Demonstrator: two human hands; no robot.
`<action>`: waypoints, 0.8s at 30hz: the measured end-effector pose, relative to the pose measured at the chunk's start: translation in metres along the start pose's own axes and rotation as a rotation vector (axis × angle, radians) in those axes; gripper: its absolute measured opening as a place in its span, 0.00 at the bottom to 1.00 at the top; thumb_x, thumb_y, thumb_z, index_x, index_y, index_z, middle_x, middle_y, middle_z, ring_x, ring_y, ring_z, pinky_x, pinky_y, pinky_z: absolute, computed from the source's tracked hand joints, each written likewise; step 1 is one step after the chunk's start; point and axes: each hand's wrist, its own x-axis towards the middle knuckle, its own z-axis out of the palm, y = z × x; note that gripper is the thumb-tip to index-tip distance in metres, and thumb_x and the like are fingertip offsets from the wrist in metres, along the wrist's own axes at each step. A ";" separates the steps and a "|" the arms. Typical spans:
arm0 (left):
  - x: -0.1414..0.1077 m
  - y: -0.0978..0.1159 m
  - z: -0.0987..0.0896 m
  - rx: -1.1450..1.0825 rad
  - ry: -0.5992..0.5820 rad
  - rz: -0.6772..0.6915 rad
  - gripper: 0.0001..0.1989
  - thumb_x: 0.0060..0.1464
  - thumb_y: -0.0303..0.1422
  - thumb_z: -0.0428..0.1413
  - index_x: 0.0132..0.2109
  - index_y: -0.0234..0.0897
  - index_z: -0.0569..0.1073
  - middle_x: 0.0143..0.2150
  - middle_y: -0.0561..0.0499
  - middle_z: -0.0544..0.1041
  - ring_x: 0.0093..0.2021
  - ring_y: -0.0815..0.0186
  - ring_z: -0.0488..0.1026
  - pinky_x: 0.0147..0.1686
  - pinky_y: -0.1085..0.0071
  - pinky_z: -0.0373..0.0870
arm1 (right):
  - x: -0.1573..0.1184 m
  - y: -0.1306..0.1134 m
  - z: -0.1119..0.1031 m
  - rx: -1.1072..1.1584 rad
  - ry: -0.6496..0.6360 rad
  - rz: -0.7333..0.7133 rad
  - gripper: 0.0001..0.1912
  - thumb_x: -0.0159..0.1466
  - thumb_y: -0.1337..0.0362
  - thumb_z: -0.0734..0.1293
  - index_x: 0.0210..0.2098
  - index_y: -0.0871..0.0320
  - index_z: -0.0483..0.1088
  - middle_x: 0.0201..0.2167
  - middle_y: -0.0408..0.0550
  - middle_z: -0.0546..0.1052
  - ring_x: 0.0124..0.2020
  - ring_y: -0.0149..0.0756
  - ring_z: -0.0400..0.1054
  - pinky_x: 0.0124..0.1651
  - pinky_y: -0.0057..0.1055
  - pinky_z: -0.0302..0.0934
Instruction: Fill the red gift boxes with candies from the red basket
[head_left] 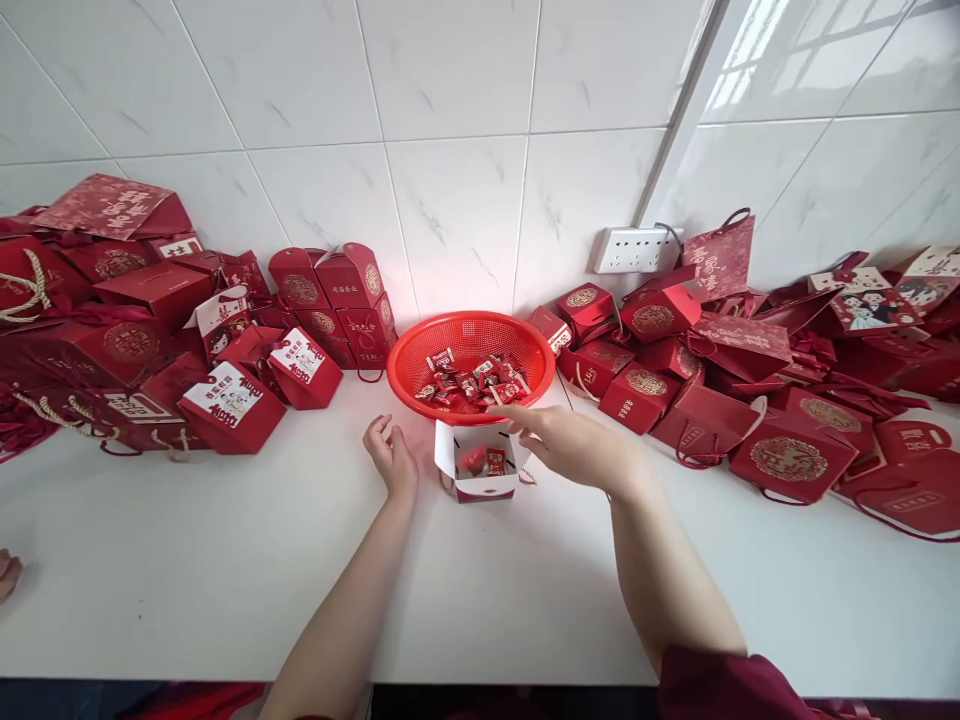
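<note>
A small carton (486, 490) with white inside walls stands with its top open on the table, in front of the red plastic basket (397, 362). Inside it lie a red-wrapped candy (496, 461) and a blurred red piece. Wrapped candies (480, 380) are heaped in the basket. Left of the carton, my left hand (391, 460) rests on the table, fingers loosely bent and apart, holding nothing. My right hand (551, 440) is over the carton's right side, near the basket's front rim. Its fingers reach left and look parted; their undersides are hidden.
Red gift boxes (217, 400) are piled on the left, with several small ones (330, 300) stacked by the wall. More red boxes (795, 450) spread along the right. A power strip (637, 250) is on the tiled wall. Another person's hand (9, 575) shows at the left edge.
</note>
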 end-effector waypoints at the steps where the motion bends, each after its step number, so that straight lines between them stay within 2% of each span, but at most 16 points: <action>1: -0.003 0.004 -0.002 -0.018 -0.037 0.003 0.14 0.62 0.40 0.50 0.49 0.37 0.69 0.54 0.43 0.68 0.56 0.60 0.66 0.55 0.64 0.62 | -0.004 0.003 0.000 -0.008 -0.047 0.025 0.26 0.68 0.70 0.59 0.64 0.51 0.63 0.43 0.50 0.80 0.44 0.42 0.74 0.42 0.30 0.63; 4: -0.011 0.017 -0.009 -0.080 -0.214 0.011 0.20 0.63 0.48 0.46 0.42 0.37 0.72 0.41 0.46 0.74 0.42 0.61 0.72 0.45 0.66 0.65 | -0.014 0.012 -0.002 -0.001 -0.044 0.057 0.22 0.68 0.68 0.58 0.61 0.53 0.65 0.43 0.51 0.80 0.44 0.42 0.74 0.43 0.30 0.63; 8: -0.019 0.029 -0.016 -0.146 -0.453 -0.018 0.28 0.56 0.58 0.47 0.29 0.38 0.72 0.28 0.49 0.72 0.31 0.62 0.68 0.35 0.67 0.64 | -0.016 0.020 -0.005 0.064 0.021 0.059 0.20 0.69 0.63 0.60 0.60 0.52 0.66 0.46 0.48 0.79 0.47 0.41 0.73 0.46 0.31 0.63; 10: -0.021 0.035 -0.017 -0.163 -0.565 -0.075 0.27 0.53 0.57 0.51 0.24 0.38 0.70 0.22 0.51 0.69 0.27 0.64 0.66 0.30 0.68 0.62 | -0.012 0.022 -0.003 0.072 -0.005 0.084 0.19 0.69 0.62 0.60 0.58 0.51 0.68 0.45 0.48 0.79 0.46 0.41 0.73 0.46 0.32 0.63; 14: -0.018 0.044 -0.018 -0.192 -0.760 -0.256 0.22 0.55 0.46 0.55 0.20 0.36 0.70 0.17 0.51 0.69 0.20 0.66 0.65 0.23 0.70 0.58 | 0.000 0.022 0.005 0.059 -0.036 0.086 0.16 0.69 0.60 0.59 0.53 0.51 0.72 0.45 0.47 0.79 0.45 0.41 0.73 0.42 0.31 0.63; 17: -0.012 0.044 -0.018 -0.236 -0.847 -0.394 0.18 0.54 0.41 0.55 0.21 0.35 0.71 0.17 0.50 0.70 0.19 0.66 0.66 0.22 0.70 0.59 | 0.010 0.017 0.009 -0.017 -0.091 0.083 0.16 0.70 0.58 0.58 0.42 0.53 0.76 0.40 0.48 0.80 0.40 0.41 0.74 0.36 0.31 0.61; 20: -0.008 0.037 -0.015 -0.278 -0.880 -0.508 0.15 0.50 0.39 0.55 0.23 0.34 0.73 0.17 0.50 0.71 0.19 0.65 0.68 0.21 0.70 0.61 | 0.018 0.010 0.012 -0.139 -0.125 0.142 0.26 0.72 0.51 0.53 0.28 0.55 0.74 0.30 0.49 0.79 0.33 0.42 0.73 0.32 0.32 0.57; 22: -0.008 0.032 -0.011 -0.299 -0.877 -0.569 0.14 0.49 0.40 0.55 0.26 0.33 0.75 0.19 0.50 0.72 0.19 0.64 0.69 0.20 0.71 0.62 | 0.023 0.007 0.014 -0.182 -0.105 0.169 0.29 0.72 0.48 0.51 0.25 0.55 0.72 0.27 0.49 0.77 0.32 0.42 0.73 0.31 0.31 0.56; 24: -0.009 0.029 -0.008 -0.320 -0.867 -0.615 0.14 0.48 0.39 0.55 0.30 0.32 0.77 0.21 0.48 0.74 0.20 0.63 0.70 0.20 0.70 0.62 | 0.026 0.009 0.016 -0.209 -0.090 0.180 0.26 0.72 0.51 0.52 0.28 0.55 0.72 0.29 0.49 0.78 0.33 0.42 0.73 0.30 0.31 0.55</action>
